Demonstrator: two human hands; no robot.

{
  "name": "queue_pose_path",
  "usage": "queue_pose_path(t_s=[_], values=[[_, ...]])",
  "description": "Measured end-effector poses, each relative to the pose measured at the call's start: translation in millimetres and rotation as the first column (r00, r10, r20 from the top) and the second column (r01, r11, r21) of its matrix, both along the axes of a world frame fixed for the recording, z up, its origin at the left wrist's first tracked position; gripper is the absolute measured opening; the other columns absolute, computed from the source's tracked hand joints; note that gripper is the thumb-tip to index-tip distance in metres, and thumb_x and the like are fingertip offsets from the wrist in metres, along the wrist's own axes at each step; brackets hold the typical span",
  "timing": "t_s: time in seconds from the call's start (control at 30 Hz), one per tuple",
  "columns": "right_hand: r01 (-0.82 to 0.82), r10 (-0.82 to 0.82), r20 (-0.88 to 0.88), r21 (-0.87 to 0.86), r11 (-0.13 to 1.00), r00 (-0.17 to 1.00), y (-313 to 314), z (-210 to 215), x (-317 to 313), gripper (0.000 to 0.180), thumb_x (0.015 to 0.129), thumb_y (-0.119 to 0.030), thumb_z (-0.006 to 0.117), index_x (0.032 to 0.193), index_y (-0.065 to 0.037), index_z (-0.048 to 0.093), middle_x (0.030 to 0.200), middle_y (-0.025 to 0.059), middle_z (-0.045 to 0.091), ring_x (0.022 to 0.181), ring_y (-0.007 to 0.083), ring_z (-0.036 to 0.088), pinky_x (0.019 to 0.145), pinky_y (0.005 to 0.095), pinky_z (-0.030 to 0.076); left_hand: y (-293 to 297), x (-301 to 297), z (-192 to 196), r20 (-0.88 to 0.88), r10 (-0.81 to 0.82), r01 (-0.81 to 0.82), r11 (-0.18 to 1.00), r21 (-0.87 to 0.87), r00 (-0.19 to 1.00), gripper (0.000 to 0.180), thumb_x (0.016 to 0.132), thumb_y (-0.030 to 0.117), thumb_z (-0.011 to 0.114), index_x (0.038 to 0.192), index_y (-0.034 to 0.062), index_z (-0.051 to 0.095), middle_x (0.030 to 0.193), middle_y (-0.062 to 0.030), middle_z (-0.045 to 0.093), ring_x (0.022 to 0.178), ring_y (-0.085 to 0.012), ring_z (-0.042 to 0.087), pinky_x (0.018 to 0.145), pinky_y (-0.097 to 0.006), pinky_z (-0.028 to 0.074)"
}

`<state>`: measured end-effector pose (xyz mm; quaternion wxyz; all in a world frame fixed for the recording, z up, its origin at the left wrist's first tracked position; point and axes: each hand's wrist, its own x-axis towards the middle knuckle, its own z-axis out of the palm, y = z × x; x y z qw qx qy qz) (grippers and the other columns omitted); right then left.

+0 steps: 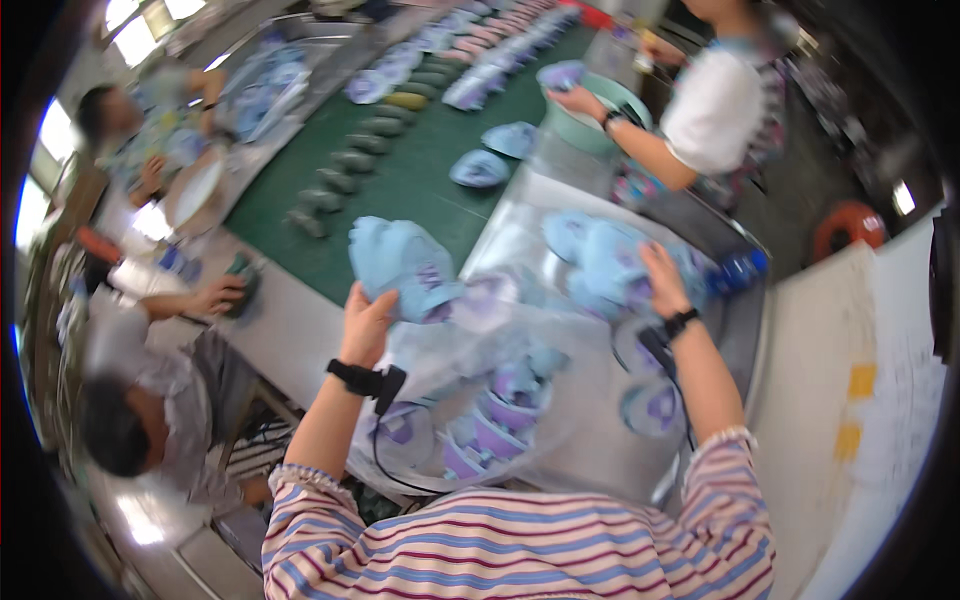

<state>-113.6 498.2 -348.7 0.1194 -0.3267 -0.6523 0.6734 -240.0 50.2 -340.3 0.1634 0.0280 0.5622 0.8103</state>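
My left hand [366,322] grips a light blue shoe upper [402,266] and holds it up over the near end of the green belt. My right hand [662,282] rests on a pile of light blue shoe uppers [600,262] on the metal table [520,205], fingers closed on one of them. Below my hands lies a clear plastic bag [500,400] with several blue and purple shoe pieces inside. Both wrists wear black bands with a cable hanging from them.
A green conveyor belt [420,170] runs away to the far end, carrying rows of dark shoe lasts [345,165] and blue uppers [480,168]. A person at right reaches into a teal basin [590,110]. Two people work at left. A white board [860,400] stands at right.
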Motion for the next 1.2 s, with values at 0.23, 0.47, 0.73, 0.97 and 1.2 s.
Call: queue_pose_path(t_s=[0.23,0.47,0.73,0.97,1.2], values=[[0.032,-0.074,0.092,0.389,0.921,0.993,31.8,-5.4,42.1,0.043,0.087,-0.016,0.057,0.127,-0.007,0.043,0.126,0.0104,0.043,0.098,0.0166,0.052,0.074,0.0294,0.048,-77.0,-131.6,-15.8,0.067,0.395,-0.385,0.914,-0.126,0.916,0.039,0.083,0.007,0.059,0.119,0.0053,0.044,0.111,-0.0092,0.056,0.095,-0.0279,0.059,0.072,-0.049,0.051],[-0.327,0.358,-0.081,0.259,0.909,0.93,-77.7,59.9,48.4,0.029,0.087,-0.005,0.054,0.115,-0.001,0.049,0.097,0.0071,0.058,0.082,0.0125,0.059,0.069,0.0255,0.05,-140.7,-222.6,30.9,-0.413,0.549,-0.687,0.603,-0.406,0.727,0.056,0.074,0.007,0.064,0.125,-0.0016,0.04,0.113,-0.0134,0.05,0.1,-0.0218,0.052,0.068,-0.036,0.05],[-0.862,0.844,0.3,0.401,0.31,0.443,-177.6,27.5,52.7,0.033,0.083,-0.015,0.058,0.11,0.003,0.057,0.095,0.0163,0.064,0.092,0.0279,0.062,0.082,0.035,0.049,27.7,66.0,45.5,-0.071,-0.995,0.698,0.1,-0.709,0.07,0.034,0.083,0.02,0.061,0.111,0.0015,0.056,0.108,-0.0142,0.061,0.097,-0.0245,0.059,0.085,-0.035,0.046],[-0.654,0.515,0.491,0.73,0.197,0.703,-103.2,-7.3,15.4,0.035,0.079,-0.015,0.058,0.111,0.0,0.057,0.11,0.0209,0.057,0.101,0.0367,0.054,0.088,0.0438,0.042,41.5,63.4,-42.6,-0.422,-0.799,-0.189,0.378,-0.906,0.429,0.057,0.072,0.021,0.068,0.119,-0.0025,0.047,0.117,-0.0227,0.053,0.109,-0.0359,0.051,0.09,-0.042,0.043],[-0.522,0.476,0.363,0.812,0.259,0.801,-104.9,-11.7,14.2,0.04,0.079,-0.008,0.056,0.119,-0.007,0.053,0.113,0.0188,0.054,0.108,0.0374,0.049,0.088,0.0438,0.042,148.8,107.2,-47.5,-0.263,-0.719,0.038,0.373,-0.927,0.644,0.098,0.06,0.034,0.08,0.136,0.0001,0.027,0.134,-0.0246,0.034,0.12,-0.0431,0.038,0.089,-0.048,0.044]])
